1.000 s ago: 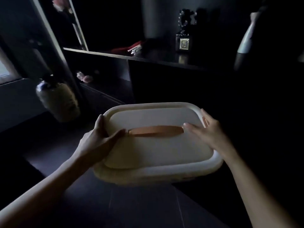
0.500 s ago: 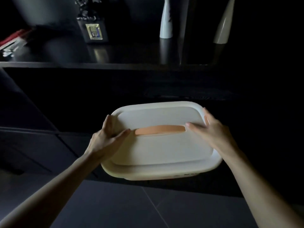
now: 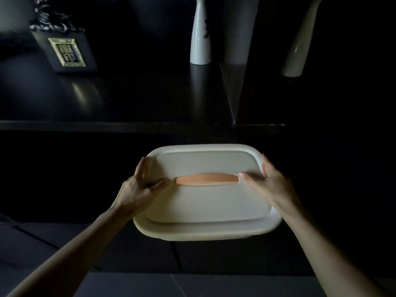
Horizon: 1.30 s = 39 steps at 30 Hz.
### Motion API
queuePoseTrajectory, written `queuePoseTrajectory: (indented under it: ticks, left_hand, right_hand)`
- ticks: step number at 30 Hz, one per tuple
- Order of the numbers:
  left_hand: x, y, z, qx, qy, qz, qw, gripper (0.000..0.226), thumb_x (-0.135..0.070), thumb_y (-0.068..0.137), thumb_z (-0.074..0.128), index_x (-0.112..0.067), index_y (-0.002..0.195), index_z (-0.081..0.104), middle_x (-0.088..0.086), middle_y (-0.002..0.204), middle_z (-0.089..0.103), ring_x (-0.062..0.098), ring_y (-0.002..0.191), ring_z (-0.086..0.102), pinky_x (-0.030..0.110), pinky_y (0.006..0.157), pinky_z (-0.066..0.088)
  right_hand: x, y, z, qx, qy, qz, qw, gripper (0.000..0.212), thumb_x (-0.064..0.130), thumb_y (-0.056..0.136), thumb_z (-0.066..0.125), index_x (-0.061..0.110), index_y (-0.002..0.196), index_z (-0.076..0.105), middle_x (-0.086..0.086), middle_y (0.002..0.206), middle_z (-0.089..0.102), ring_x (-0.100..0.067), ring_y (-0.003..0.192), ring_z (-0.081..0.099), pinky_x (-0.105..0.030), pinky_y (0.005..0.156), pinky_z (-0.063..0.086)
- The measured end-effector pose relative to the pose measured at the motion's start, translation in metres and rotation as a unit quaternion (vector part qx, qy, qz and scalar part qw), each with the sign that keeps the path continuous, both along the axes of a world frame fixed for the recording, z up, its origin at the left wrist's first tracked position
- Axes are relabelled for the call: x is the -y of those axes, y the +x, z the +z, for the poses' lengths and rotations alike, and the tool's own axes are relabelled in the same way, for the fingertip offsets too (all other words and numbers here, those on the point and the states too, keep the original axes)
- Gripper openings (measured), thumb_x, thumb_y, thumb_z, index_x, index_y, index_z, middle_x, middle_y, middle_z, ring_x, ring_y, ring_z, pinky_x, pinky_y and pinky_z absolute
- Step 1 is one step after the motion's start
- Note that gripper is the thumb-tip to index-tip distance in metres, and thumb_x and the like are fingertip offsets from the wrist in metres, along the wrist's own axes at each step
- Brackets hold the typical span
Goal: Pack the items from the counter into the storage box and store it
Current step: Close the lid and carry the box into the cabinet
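A cream storage box (image 3: 205, 202) with its lid on and an orange handle (image 3: 206, 179) across the top is held in the air, below the front edge of a dark counter. My left hand (image 3: 140, 186) grips its left end, thumb on the lid beside the handle. My right hand (image 3: 271, 185) grips its right end the same way. The box's contents are hidden under the lid.
The dark counter (image 3: 132, 99) carries a black ornament with a gold plaque (image 3: 66, 51) at the left, a white vase (image 3: 201, 37) in the middle and another pale vase (image 3: 299, 46) at the right. A vertical divider (image 3: 234, 61) stands between the vases. Grey floor tiles (image 3: 128, 284) lie below.
The view has swung right and closer to the counter; the large floor vase and shelves at the left have left the view. Both hands keep the same hold on the box.
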<state>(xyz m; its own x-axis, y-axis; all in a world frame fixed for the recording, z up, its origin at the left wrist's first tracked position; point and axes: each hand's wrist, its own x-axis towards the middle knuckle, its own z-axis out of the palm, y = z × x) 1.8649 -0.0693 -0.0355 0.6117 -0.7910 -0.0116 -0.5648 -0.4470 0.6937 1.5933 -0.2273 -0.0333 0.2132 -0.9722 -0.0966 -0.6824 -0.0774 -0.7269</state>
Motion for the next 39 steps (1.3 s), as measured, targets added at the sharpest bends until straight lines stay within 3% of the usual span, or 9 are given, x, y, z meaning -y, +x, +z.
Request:
queuePoseTrajectory:
  ticks: [6,13,16,21,25,29,32,36,39]
  left_hand:
    - [0.036,0.024,-0.02,-0.013,0.012,0.002,1.0,0.099,-0.066,0.066,0.064,-0.043,0.143,0.006,0.011,0.125,0.057,0.029,0.105,0.058,0.028,0.077,0.043]
    - [0.046,0.027,-0.02,-0.008,0.041,-0.065,0.997,0.096,-0.063,0.075,0.055,-0.037,0.145,-0.006,0.015,0.145,0.033,0.034,0.127,0.04,0.042,0.102,0.036]
    - [0.015,0.011,-0.025,0.02,-0.004,-0.116,0.993,0.091,-0.07,0.071,0.047,-0.038,0.144,0.002,0.004,0.154,0.013,0.026,0.135,0.025,0.036,0.105,0.028]
    - [-0.019,0.002,-0.027,0.099,-0.092,-0.258,0.957,0.116,-0.075,0.066,0.054,-0.017,0.146,-0.006,0.001,0.156,-0.009,0.02,0.142,0.007,0.045,0.113,0.018]
    - [-0.016,-0.004,-0.025,0.113,-0.134,-0.22,0.96,0.122,-0.082,0.06,0.052,-0.009,0.142,0.0,0.009,0.151,0.007,0.002,0.134,0.01,0.015,0.108,0.013]
    - [-0.007,-0.001,-0.024,0.092,-0.152,-0.202,0.963,0.12,-0.083,0.057,0.052,-0.02,0.141,-0.005,0.004,0.149,0.008,0.002,0.134,0.01,0.017,0.109,0.014]
    - [0.001,0.003,-0.023,0.101,-0.152,-0.212,0.96,0.118,-0.083,0.058,0.052,-0.024,0.142,-0.006,0.008,0.152,0.008,0.013,0.14,0.009,0.027,0.112,0.013]
    - [0.009,0.007,-0.021,0.112,-0.137,-0.222,0.959,0.126,-0.08,0.062,0.05,0.004,0.141,-0.002,0.019,0.152,0.01,0.031,0.14,0.015,0.051,0.112,0.02]
    - [0.011,0.009,-0.02,0.131,-0.134,-0.243,0.952,0.124,-0.076,0.068,0.05,0.005,0.139,-0.012,0.026,0.15,0.011,0.038,0.14,0.012,0.06,0.11,0.02]
  right_hand:
    - [0.028,0.017,-0.013,0.0,0.012,-0.006,1.0,0.093,0.066,0.066,0.064,0.04,0.143,0.019,0.002,0.138,0.047,-0.024,0.12,0.05,-0.031,0.09,0.042]
    - [0.032,0.025,-0.014,-0.077,0.029,0.004,0.997,0.088,0.063,0.077,0.055,0.035,0.146,0.008,-0.01,0.14,0.044,-0.031,0.121,0.046,-0.035,0.091,0.041]
    - [0.005,0.012,-0.017,-0.14,0.003,0.02,0.99,0.089,0.075,0.072,0.044,0.042,0.144,0.004,-0.012,0.151,0.02,-0.03,0.136,0.025,-0.042,0.103,0.031]
    - [-0.034,-0.023,-0.031,-0.036,-0.076,0.143,0.986,0.109,0.083,0.046,0.053,0.053,0.138,0.004,0.014,0.151,-0.019,-0.009,0.14,-0.01,-0.032,0.11,0.012]
    - [-0.027,-0.022,-0.031,-0.026,-0.084,0.167,0.982,0.121,0.073,0.042,0.066,0.044,0.143,0.006,0.013,0.151,-0.018,-0.005,0.138,-0.01,-0.026,0.107,0.007]
    - [-0.017,-0.014,-0.029,-0.036,-0.101,0.154,0.982,0.122,0.073,0.041,0.064,0.032,0.145,0.015,0.004,0.154,-0.01,-0.01,0.14,-0.006,-0.028,0.109,0.007]
    - [-0.009,-0.009,-0.03,-0.022,-0.079,0.144,0.986,0.125,0.076,0.037,0.064,0.033,0.145,0.017,0.004,0.153,-0.009,-0.013,0.141,-0.002,-0.034,0.112,0.011]
    - [0.004,-0.004,-0.034,-0.002,-0.07,0.145,0.987,0.129,0.084,0.031,0.061,0.031,0.143,0.026,0.004,0.153,-0.008,-0.01,0.14,-0.002,-0.029,0.112,0.008]
    - [0.01,-0.003,-0.039,-0.017,-0.079,0.144,0.986,0.127,0.086,0.032,0.059,0.033,0.143,0.025,0.008,0.152,-0.01,-0.011,0.14,-0.003,-0.027,0.107,0.007]
